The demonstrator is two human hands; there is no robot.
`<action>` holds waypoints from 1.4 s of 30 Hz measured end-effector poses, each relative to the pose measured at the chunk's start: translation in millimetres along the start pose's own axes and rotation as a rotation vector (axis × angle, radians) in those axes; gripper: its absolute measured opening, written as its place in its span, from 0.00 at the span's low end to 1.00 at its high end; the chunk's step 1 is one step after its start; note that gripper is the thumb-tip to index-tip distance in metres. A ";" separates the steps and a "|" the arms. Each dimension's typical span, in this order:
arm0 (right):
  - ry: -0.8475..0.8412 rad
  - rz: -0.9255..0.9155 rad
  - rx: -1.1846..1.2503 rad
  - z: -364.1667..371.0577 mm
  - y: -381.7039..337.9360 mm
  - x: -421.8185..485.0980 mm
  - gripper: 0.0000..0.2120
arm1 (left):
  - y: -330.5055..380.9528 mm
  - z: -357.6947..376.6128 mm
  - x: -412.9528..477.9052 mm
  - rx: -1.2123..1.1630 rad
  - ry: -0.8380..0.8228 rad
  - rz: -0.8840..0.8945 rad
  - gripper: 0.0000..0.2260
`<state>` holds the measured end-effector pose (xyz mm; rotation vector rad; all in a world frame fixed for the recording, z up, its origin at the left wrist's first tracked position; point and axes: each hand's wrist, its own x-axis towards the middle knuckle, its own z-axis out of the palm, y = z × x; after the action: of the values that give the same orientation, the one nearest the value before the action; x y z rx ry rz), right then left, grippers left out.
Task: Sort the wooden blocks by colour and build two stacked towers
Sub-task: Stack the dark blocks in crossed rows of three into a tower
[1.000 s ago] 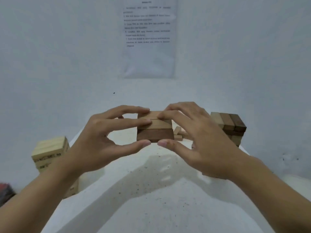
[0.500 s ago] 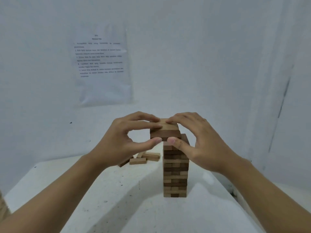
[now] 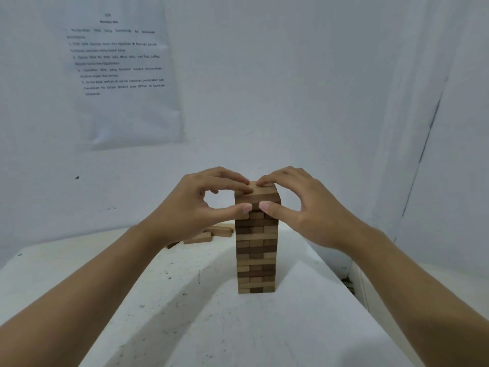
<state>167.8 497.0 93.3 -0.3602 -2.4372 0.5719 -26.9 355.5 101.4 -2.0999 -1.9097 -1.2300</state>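
A tall tower of mixed light and dark wooden blocks (image 3: 256, 250) stands on the white table (image 3: 169, 300), right of centre. A small bundle of blocks (image 3: 260, 196), light ones over a dark one, rests on the tower's top. My left hand (image 3: 201, 207) pinches the bundle from the left, fingers on top and thumb at the lower front edge. My right hand (image 3: 299, 207) grips it the same way from the right. A few loose light blocks (image 3: 211, 234) lie on the table behind my left hand.
A printed paper sheet (image 3: 119, 75) hangs on the white wall at the back left. The table's right edge (image 3: 354, 287) runs close to the tower, next to the side wall.
The block bundle held in both hands has come down from just above the tower onto its top. The view has turned right since one second ago, away from the stack at the left.
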 end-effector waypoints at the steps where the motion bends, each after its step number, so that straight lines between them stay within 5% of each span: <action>1: -0.001 0.013 0.006 1.2 0.6 -0.3 0.15 | -1.2 1.4 -1.1 -0.016 -0.013 -0.013 0.15; 11: 0.059 0.127 0.252 18.2 5.4 -16.0 0.23 | 0.0 16.9 -17.7 -0.077 0.023 -0.135 0.26; 18: 0.102 0.280 0.465 36.1 3.4 -32.0 0.30 | 24.2 44.9 -37.2 -0.402 0.079 -0.399 0.36; 24: 0.071 0.270 0.524 45.5 0.2 -34.4 0.27 | 41.8 56.6 -37.9 -0.491 0.099 -0.397 0.11; 42: 0.093 0.216 0.505 52.7 -2.5 -33.2 0.25 | 35.9 61.2 -37.9 -0.379 0.150 -0.307 0.14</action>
<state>161.2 465.7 39.9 -0.4243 -2.0831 1.2018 37.9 348.1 54.5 -1.8309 -2.1238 -1.8857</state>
